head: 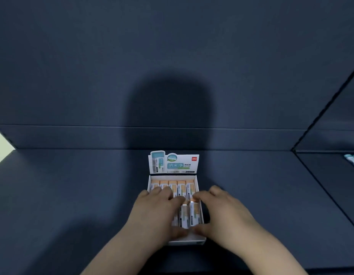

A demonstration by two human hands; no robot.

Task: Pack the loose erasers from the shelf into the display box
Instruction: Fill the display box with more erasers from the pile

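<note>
Your left hand (158,211) and right hand (221,211) both sat over the near half of the display box (184,243), which stood on the dark shelf (73,195). Each hand had its fingers bent over the far ends of the front-row erasers (194,215) and its thumb at their near ends, so you were pinching that row lengthwise.

The squeeze was the likely risk. Pressed end to end, the sleeved erasers could have bowed upward and popped out of line, or ridden over the back-row erasers (173,185) at the seam. Pushing forward could also have slid the light box along the shelf.

Every eraser lay flat with its long axis running away from you, toward the upright header card (173,163). The back row's orange ends pointed at that card. The box ran the same way, front to back.
</note>
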